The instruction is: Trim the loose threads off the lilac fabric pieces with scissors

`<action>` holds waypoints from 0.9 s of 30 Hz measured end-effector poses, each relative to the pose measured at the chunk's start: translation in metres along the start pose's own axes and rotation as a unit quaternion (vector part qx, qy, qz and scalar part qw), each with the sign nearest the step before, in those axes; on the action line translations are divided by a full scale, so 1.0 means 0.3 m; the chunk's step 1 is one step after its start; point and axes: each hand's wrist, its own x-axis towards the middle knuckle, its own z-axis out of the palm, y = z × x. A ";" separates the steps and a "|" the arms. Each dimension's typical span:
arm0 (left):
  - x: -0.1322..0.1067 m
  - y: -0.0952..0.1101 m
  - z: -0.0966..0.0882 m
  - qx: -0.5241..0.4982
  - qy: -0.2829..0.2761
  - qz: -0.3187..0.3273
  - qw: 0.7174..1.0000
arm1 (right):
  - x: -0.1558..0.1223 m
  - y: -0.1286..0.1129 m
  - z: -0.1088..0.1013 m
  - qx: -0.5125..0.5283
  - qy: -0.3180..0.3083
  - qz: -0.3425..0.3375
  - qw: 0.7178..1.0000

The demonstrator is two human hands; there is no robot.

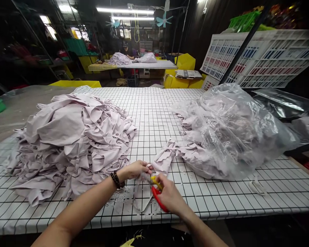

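Two hands working, and they're awfully close together. My left hand [141, 168] is pinching the edge of a cloth [164, 162], while my right hand [167, 192] is wrapped round the scissors [155, 195]. The blades are a blur right beside my left hand, so can't tell you if they're open. Cloth sits around 1 o'clock from there, on the bench [151, 120].

Biggest worry imo: a careless snip could nick a fingertip, or bite into the cloth if it's bunched at the pinch. It also runs up to the bag [234, 133] at 2 o'clock; can't tell if it's joined to what's inside, so a tug might drag more out. A thin strip [143, 209] loops at 6 o'clock and could snag. Scraps [118, 197] litter 8 o'clock.

As for the rest, a loose pile [59, 120] hogs 10 o'clock, so swinging my left arm wide could topple some. Beyond the bag there's a crate [259, 58], and way off at 12 a person [126, 50] behind a far bench [156, 65].
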 end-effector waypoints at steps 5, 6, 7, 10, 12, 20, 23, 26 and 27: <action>-0.011 -0.027 -0.020 0.031 0.033 0.019 0.999 | 0.136 0.059 -0.057 -0.121 0.221 -0.013 0.968; -0.013 -0.030 -0.016 0.040 0.042 0.026 0.998 | 0.166 0.066 -0.052 -0.128 0.216 -0.029 0.967; -0.016 -0.032 -0.013 0.048 0.052 0.035 0.997 | 0.191 0.071 -0.044 -0.129 0.203 -0.040 0.970; -0.034 -0.036 -0.010 0.062 0.079 0.062 0.993 | 0.221 0.083 -0.043 -0.122 0.174 -0.042 0.976; -0.054 -0.043 -0.017 0.066 0.093 0.076 0.991 | 0.200 0.091 -0.083 -0.099 0.184 -0.021 0.978; -0.087 -0.075 -0.009 0.120 0.113 0.063 0.984 | 0.042 0.137 -0.322 -0.232 0.313 0.131 0.912; -0.083 -0.073 0.012 0.275 0.197 0.113 0.934 | 0.035 0.114 -0.297 -0.244 0.311 0.116 0.911; -0.082 -0.065 0.020 0.413 0.246 0.155 0.863 | 0.051 0.066 -0.244 -0.202 0.291 0.085 0.931; -0.081 -0.061 0.019 0.428 0.244 0.165 0.854 | 0.058 0.049 -0.228 -0.184 0.279 0.075 0.940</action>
